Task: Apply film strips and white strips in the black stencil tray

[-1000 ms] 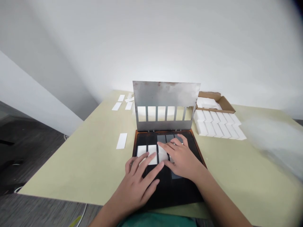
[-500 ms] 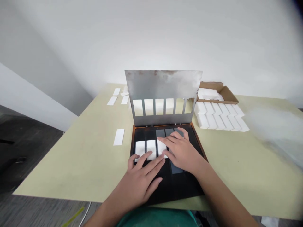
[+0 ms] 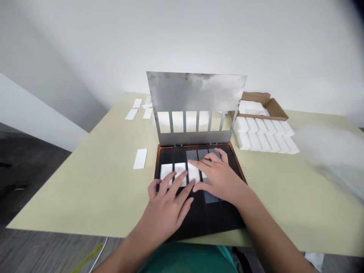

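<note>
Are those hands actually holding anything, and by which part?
Nothing looks gripped. The left hand lies open, fingers on a white strip; the right hand rests its fingertips on the next white strip, both in a black tray.

The scene is lit brightly and evenly, the white wall (image 3: 182, 38) is washed pale, and only faint shadows are cast. Soft glare is seen on the metal plate (image 3: 196, 91). A milky haze (image 3: 327, 159) is smeared across the right, and the top-right corner is darkened.
</note>
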Motion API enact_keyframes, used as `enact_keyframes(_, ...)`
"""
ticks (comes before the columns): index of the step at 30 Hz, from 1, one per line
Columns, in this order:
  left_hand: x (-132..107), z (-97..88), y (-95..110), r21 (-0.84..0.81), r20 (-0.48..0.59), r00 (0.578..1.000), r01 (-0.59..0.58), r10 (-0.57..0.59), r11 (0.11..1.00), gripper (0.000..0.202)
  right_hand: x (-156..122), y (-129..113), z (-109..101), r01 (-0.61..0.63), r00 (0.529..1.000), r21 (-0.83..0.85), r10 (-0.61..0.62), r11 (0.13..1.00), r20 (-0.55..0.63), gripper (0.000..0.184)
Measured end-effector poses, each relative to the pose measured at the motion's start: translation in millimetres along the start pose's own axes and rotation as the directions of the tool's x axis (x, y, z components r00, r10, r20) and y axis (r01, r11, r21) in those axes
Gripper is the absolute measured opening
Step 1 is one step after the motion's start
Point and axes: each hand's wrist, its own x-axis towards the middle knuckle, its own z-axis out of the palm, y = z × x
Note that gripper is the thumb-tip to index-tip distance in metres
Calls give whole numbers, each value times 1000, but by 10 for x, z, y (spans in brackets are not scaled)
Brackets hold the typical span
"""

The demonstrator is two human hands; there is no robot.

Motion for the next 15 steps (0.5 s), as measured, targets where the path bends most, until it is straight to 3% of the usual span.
enact_keyframes(6, -20, 34, 1, 4, -4, 999, 35, -35, 999, 38, 54, 27, 94, 24, 999, -49, -25, 999, -29, 65)
enact_keyframes(15, -44, 38, -3, -15, -13, 999, 30, -30, 999, 41, 90, 45, 117, 6, 1000, -47, -8, 999, -25, 37)
